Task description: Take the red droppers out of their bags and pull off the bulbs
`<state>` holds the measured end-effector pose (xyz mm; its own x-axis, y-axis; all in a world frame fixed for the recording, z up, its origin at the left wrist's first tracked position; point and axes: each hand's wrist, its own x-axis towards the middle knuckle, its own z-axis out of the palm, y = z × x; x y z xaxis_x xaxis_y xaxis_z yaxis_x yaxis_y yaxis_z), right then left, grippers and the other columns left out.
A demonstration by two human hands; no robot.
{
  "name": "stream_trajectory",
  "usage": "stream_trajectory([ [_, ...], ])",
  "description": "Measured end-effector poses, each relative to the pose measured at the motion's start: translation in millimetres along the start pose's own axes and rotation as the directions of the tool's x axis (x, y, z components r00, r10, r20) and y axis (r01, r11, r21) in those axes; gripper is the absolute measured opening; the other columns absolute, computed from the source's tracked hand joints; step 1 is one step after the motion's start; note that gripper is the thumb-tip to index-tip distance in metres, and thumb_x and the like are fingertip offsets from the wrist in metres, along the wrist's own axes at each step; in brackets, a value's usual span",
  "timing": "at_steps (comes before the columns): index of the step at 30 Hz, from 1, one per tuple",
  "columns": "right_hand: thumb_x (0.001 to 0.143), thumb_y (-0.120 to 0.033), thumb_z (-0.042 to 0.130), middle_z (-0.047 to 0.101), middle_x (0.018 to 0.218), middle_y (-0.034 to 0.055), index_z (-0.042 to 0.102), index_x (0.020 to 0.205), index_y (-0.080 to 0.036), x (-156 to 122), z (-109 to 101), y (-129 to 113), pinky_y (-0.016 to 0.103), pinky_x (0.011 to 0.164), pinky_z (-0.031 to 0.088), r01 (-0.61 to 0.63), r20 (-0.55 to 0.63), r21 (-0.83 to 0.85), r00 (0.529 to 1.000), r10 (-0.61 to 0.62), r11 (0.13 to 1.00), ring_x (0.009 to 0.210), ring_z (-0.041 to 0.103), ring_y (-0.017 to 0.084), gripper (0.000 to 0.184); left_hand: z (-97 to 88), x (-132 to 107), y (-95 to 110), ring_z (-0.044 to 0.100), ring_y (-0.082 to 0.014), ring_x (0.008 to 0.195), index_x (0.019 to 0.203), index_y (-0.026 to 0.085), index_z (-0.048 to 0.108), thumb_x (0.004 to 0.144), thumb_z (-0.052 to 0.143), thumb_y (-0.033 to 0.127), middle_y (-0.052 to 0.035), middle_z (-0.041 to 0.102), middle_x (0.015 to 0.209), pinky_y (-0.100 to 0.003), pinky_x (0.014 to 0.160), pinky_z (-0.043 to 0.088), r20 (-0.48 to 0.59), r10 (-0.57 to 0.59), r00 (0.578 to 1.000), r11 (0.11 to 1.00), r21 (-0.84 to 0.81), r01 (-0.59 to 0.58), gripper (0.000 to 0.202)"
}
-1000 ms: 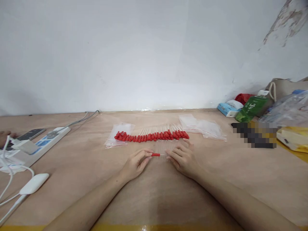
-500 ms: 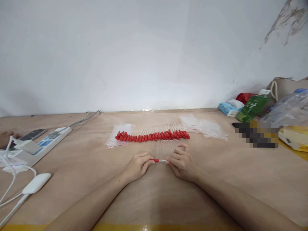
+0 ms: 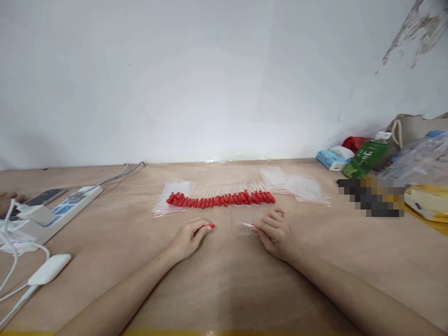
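Note:
My left hand (image 3: 192,238) pinches a small red rubber bulb (image 3: 212,226), whose tip sticks out past the fingers. Across a gap, my right hand (image 3: 278,233) has its thumb and fingers closed on a thin clear dropper tube (image 3: 245,224), its narrow end pointing left. Under and beside that hand lie several clear tubes (image 3: 241,214) side by side on the table. Farther back runs a row of red bulbs (image 3: 220,200), with thin pale tubes (image 3: 227,188) reaching away behind many of them.
Clear zip bags lie in a left stack (image 3: 171,209) and a right stack (image 3: 310,189). On the left are a power strip (image 3: 79,205), white cables, a white adapter (image 3: 51,269) and another person's hand (image 3: 7,198). At right stand a green bottle (image 3: 369,154) and a tissue pack (image 3: 331,159).
My hands have moved apart. The red bulb and the clear tube, end to end between them before, are now separated, one in each hand.

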<state>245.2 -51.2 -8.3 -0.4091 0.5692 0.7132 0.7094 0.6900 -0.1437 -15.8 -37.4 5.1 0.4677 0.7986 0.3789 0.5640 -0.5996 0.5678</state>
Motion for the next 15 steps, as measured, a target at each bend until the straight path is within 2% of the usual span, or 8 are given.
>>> stream_trajectory([
  [4, 0.083, -0.023, 0.05, 0.06, 0.062, -0.0021, 0.062, 0.08, -0.021, 2, 6, -6, 0.031, 0.079, 0.027, -0.035, -0.07, 0.046, 0.997, 0.039, 0.998, 0.061, 0.047, 0.01, 0.013, 1.5, 0, -6, 0.056, -0.0164, 0.083, 0.095, 0.02, 0.062, 0.086, 0.045, 0.029, -0.0055, 0.06, 0.089, -0.03, 0.073, 0.046, -0.163, -0.025, 0.986, 1.0, 0.012, 0.027, 0.021],
  [8, 0.082, -0.02, 0.048, 0.059, 0.063, -0.0015, 0.062, 0.08, -0.02, 13, 11, -16, 0.031, 0.078, 0.028, -0.041, -0.066, 0.068, 0.997, 0.045, 0.997, 0.061, 0.047, 0.011, 0.013, -10.4, 6, -20, 0.053, -0.0171, 0.09, 0.106, 0.021, 0.06, 0.085, 0.042, 0.024, -0.0064, 0.054, 0.095, -0.032, 0.079, 0.045, -0.371, -0.039, 0.928, 0.99, 0.112, 0.087, 0.028],
  [12, 0.083, -0.02, 0.046, 0.061, 0.07, 0.0007, 0.063, 0.085, -0.02, 34, 15, -23, 0.032, 0.081, 0.026, -0.032, -0.043, 0.019, 0.999, 0.033, 0.999, 0.068, 0.048, 0.012, 0.017, -33.6, 13, -41, 0.054, -0.0169, 0.083, 0.11, 0.018, 0.058, 0.082, 0.044, 0.026, -0.0058, 0.054, 0.09, -0.032, 0.075, 0.046, -0.531, -0.098, 0.842, 0.956, 0.186, 0.228, 0.032],
  [15, 0.083, -0.019, 0.045, 0.061, 0.07, 0.0015, 0.063, 0.082, -0.02, 49, 25, -29, 0.034, 0.083, 0.025, -0.029, -0.039, -0.054, 0.999, 0.027, 0.998, 0.069, 0.048, 0.013, 0.019, -41.8, 17, -54, 0.055, -0.016, 0.075, 0.111, 0.016, 0.054, 0.08, 0.049, 0.028, -0.0054, 0.057, 0.09, -0.03, 0.071, 0.046, -0.568, -0.105, 0.816, 0.93, 0.235, 0.283, 0.034],
])
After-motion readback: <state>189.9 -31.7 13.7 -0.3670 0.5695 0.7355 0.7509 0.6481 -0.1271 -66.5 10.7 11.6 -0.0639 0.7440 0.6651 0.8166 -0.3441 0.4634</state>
